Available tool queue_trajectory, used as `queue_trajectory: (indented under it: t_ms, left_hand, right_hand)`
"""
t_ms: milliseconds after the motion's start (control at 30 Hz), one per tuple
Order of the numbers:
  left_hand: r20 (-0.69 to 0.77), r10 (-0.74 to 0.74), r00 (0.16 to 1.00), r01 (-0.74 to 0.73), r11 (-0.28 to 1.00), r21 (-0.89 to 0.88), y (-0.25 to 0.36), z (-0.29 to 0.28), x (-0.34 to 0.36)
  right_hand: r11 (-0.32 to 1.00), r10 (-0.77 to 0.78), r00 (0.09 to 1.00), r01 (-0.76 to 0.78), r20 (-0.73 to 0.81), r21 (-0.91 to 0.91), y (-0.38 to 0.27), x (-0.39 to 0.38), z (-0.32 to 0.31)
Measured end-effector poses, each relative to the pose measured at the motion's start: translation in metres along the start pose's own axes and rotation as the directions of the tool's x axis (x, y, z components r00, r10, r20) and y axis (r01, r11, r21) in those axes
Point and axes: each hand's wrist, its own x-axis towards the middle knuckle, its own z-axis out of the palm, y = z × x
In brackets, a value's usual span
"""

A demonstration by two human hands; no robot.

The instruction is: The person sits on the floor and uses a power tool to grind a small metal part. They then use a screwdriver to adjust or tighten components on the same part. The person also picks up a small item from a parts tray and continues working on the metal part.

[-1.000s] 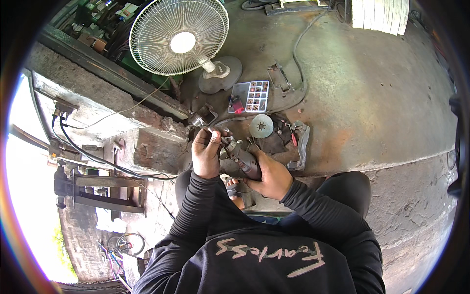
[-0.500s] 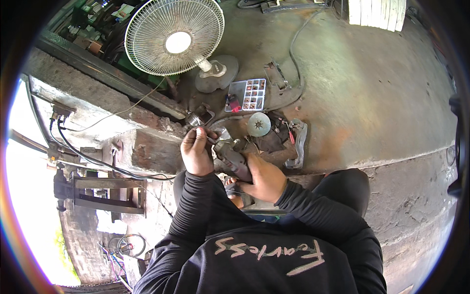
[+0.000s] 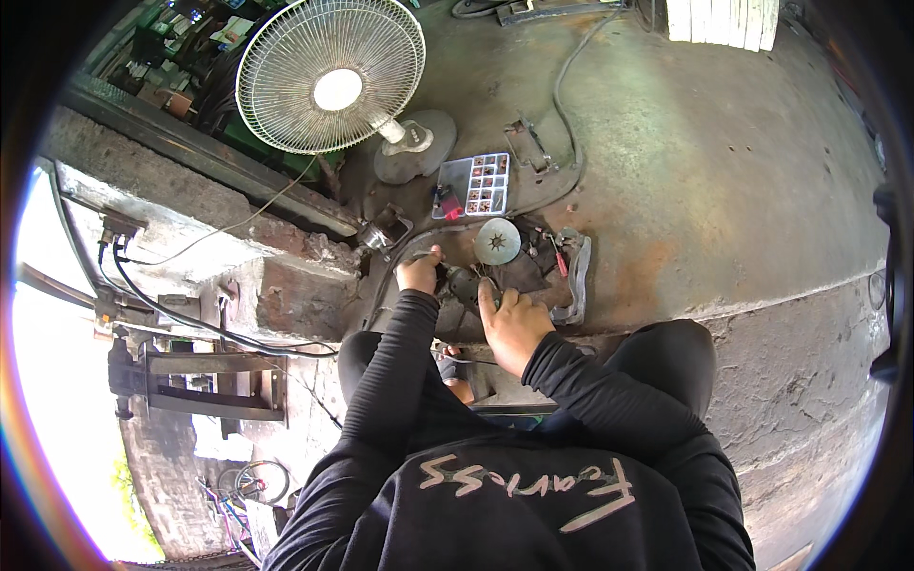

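Note:
My left hand (image 3: 420,271) is bent closed at the near edge of the floor, partly covering something I cannot make out. Just right of it, my right hand (image 3: 514,324) grips the dark handheld power tool (image 3: 463,287), which is low among the parts and mostly hidden. A round metal disc (image 3: 497,250) lies just beyond them. To the right are a red-handled screwdriver (image 3: 561,262) and a curved metal piece (image 3: 577,295). Behind sits a clear compartment box (image 3: 488,185) of small parts with a pink-and-black object (image 3: 449,204) on it.
A fan (image 3: 407,136) stands at the back left beside a low concrete ledge (image 3: 295,300). A hose (image 3: 576,114) crosses the floor, a metal bracket (image 3: 528,143) lies near it, and cables (image 3: 190,306) run along the left. My knees flank the work spot.
Both hands have come down and forward with the power tool, from held up over my lap to low among the parts. The left hand has turned over and moved right.

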Motion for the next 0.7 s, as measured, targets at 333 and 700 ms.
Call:
queue_trajectory:
  t_ms: [333, 700]
  left_hand:
    - [0.024, -0.028, 0.999, 0.014, 0.897, 0.441, -0.044, -0.005, 0.005]
    - [0.663, -0.085, 0.744, 0.537, 0.665, -0.518, -0.03, -0.026, -0.121]
  right_hand:
    - [0.996, -0.047, 0.997, 0.053, 0.069, -0.076, -0.006, 0.001, 0.021]
    - [0.328, -0.042, 0.995, -0.069, 0.087, 0.942, -0.001, -0.007, 0.043]
